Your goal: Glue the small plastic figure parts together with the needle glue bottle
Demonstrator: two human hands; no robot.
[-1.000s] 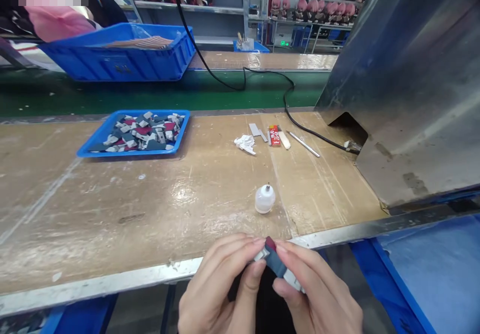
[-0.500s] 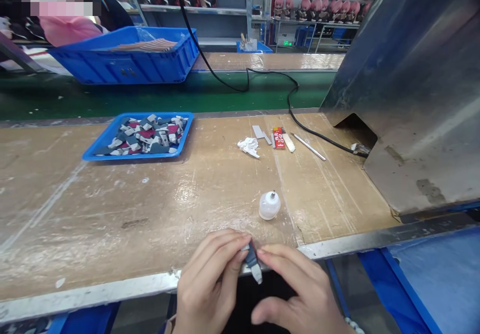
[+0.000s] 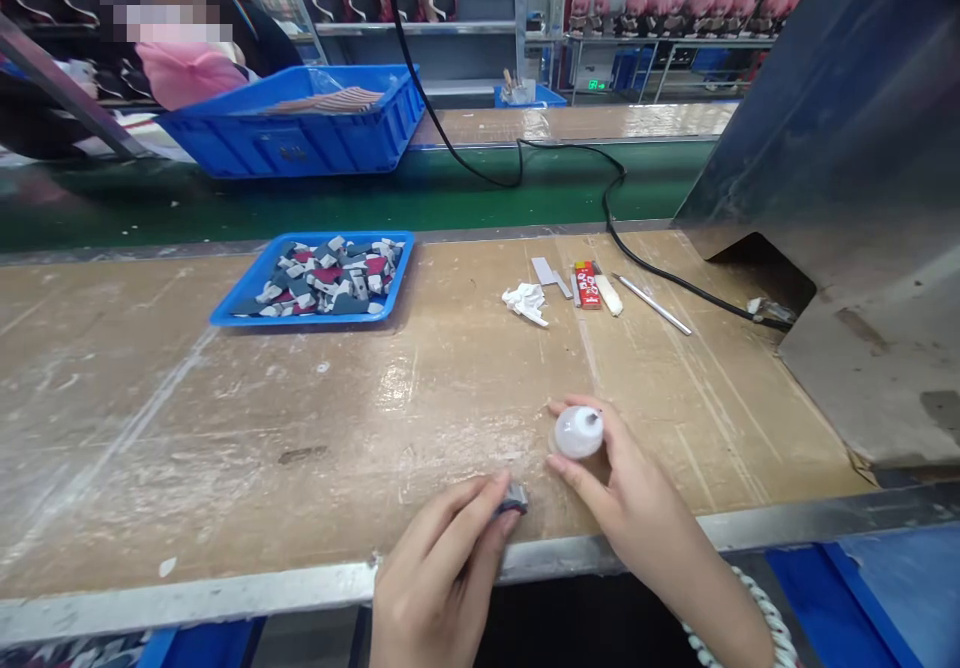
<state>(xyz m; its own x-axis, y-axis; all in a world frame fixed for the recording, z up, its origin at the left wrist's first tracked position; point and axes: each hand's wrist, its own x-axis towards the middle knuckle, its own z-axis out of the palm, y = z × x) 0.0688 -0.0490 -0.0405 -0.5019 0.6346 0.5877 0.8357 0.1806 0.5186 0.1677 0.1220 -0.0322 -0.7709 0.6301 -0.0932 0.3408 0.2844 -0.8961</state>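
Between thumb and fingertips my left hand (image 3: 450, 558) pinches a small dark grey and white piece (image 3: 514, 498) just over the table's front edge. Farther right, my right hand (image 3: 611, 468) is wrapped round a small translucent white bottle (image 3: 579, 432) with a thin metal tip. The bottle leans slightly, and I cannot tell whether its base touches the table. Many similar grey, white and dark red pieces (image 3: 330, 276) fill a shallow blue tray (image 3: 307, 320) on the left of the table.
Crumpled white tissue (image 3: 526, 302), a red packet (image 3: 588, 286) and a slim silver pen-like tool (image 3: 652, 304) lie toward the back. A black cable (image 3: 660, 273) runs to a metal housing (image 3: 847, 248) at right. Beyond the green strip stands a blue crate (image 3: 300, 148) near another person.
My right hand has left the small piece, reached forward and closed round the bottle. My left hand keeps the piece, now turned differently. The camera view has swung slightly left.
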